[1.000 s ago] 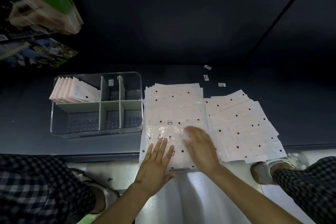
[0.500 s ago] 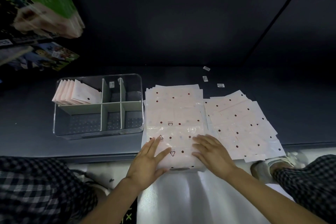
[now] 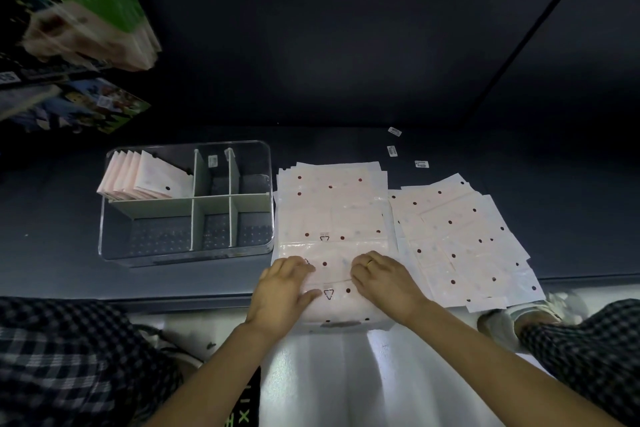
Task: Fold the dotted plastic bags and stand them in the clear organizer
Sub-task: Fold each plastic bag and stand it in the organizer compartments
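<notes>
Checked trouser legs (image 3: 79,357) frame the near edge, with a white surface (image 3: 322,374) between them. Just beyond, the left hand (image 3: 284,291) and right hand (image 3: 388,282) rest on the near end of the top dotted plastic bag (image 3: 332,274); fingers are curled at what looks like a crease, but whether they pinch the film or only press it cannot be told. A gold ring (image 3: 370,262) sits on the right hand. This bag tops the centre stack of flat bags (image 3: 332,204) on the dark tabletop (image 3: 52,246); a second, fanned stack (image 3: 460,239) lies just beside it to the right.

Left of the centre stack stands the clear organizer (image 3: 114,253). Only its far-left compartment holds folded bags (image 3: 145,177), standing on edge; the other compartments appear unfilled. Judged from this, the task is at an early stage, with two stacks left.

Printed triangle marks (image 3: 328,294) are visible on the bags; their text is too small to read. Three small labels (image 3: 392,150) farther back are likewise illegible.
</notes>
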Available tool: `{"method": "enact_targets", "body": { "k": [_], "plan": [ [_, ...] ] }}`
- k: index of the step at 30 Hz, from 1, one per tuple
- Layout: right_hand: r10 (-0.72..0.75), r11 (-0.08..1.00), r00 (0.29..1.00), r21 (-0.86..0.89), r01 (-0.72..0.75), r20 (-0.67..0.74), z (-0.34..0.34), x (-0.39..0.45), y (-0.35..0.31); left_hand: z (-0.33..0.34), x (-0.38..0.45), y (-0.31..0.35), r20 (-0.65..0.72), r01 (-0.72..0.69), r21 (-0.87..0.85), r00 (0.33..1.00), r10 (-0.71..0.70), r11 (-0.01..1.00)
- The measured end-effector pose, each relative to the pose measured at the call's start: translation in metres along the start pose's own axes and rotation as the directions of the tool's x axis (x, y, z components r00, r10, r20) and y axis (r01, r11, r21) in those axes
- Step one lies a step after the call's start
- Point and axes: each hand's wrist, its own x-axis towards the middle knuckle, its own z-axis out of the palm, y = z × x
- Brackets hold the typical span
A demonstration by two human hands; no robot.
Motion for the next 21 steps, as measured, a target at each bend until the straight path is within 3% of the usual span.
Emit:
{"method": "enact_targets", "body": {
  "k": [4, 6, 9, 15, 21],
  "plan": [
    [0.06, 0.954, 0.971, 0.274, -0.125, 0.233, -0.021, -0.006, 0.004, -0.007, 0.004, -0.005, -0.007, 0.072, -0.181, 0.997, -0.075, 0.981],
    [0.024, 0.895, 0.944, 0.414, -0.167, 0.33, -0.035, -0.012, 0.009, -0.012, 0.004, -0.005, 0.008, 0.16, -0.348, 0.986, -0.168, 0.924],
    [-0.015, 0.848, 0.917, 0.491, -0.199, 0.399, -0.049, -0.012, 0.018, -0.018, 0.003, -0.008, 0.085, 0.277, -0.507, 0.958, -0.273, 0.816],
    [0.088, 0.73, 0.885, 0.575, -0.369, 0.456, -0.047, 0.013, 0.042, -0.016, 0.004, -0.01, 0.155, 0.418, -0.566, 0.901, -0.406, 0.711],
    [0.275, 0.734, 0.868, 0.493, -0.467, 0.413, -0.022, 0.043, 0.056, -0.011, 0.009, 0.0, 0.106, 0.42, -0.515, 0.896, -0.431, 0.747]
  ]
}}
